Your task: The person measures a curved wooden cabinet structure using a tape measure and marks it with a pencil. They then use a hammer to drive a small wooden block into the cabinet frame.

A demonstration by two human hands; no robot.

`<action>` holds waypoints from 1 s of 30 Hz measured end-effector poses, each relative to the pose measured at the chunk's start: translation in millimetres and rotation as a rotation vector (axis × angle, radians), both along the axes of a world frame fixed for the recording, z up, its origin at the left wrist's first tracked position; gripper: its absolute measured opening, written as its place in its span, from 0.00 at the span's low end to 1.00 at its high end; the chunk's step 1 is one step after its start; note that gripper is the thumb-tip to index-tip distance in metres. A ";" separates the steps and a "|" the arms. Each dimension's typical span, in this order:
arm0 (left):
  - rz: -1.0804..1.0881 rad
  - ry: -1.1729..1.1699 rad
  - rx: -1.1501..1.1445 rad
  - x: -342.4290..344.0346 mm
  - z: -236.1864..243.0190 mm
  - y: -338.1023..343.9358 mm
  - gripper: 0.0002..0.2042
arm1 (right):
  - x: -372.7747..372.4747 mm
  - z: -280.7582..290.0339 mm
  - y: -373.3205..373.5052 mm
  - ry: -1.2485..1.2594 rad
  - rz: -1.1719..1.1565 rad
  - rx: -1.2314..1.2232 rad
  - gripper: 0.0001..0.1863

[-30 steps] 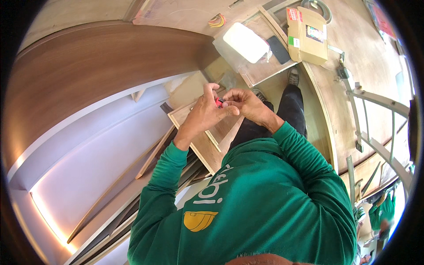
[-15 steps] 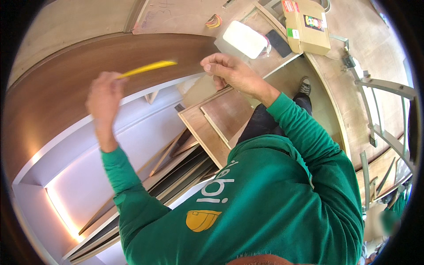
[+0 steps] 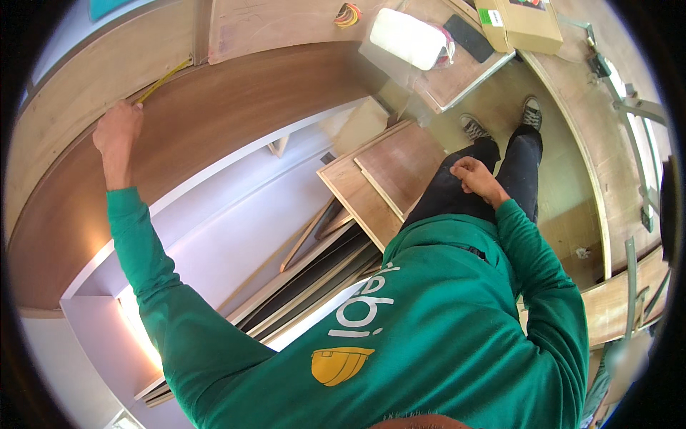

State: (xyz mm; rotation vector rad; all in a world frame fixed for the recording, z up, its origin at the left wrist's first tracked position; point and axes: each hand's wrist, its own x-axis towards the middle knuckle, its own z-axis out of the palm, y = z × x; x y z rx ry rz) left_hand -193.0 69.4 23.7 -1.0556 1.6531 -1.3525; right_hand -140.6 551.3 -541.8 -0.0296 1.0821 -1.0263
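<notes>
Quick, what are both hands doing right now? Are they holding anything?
Left hand: closed, holding a yellow measuring tape that sticks out from it.
Right hand: fingers loosely curled; can't tell whether anything is inside.

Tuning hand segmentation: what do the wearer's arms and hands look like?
Both arms wear long, plain green fabric sleeves, slightly wrinkled, no markings visible on them. Left hand and right hand are bare: no gloves or watch showing. Rings: too small to tell.
</notes>
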 end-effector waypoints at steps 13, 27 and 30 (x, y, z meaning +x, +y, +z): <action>0.152 -0.179 0.138 -57.1 -11.3 -28.7 0.20 | -6.6 -11.5 6.0 0.094 0.015 -0.008 0.18; 0.453 0.049 0.301 -67.2 -20.8 -55.1 0.20 | -6.7 -15.3 2.6 0.106 0.025 -0.016 0.17; 0.478 0.073 0.270 -70.0 -24.0 -51.6 0.20 | -2.5 -16.0 3.0 0.108 0.002 -0.004 0.18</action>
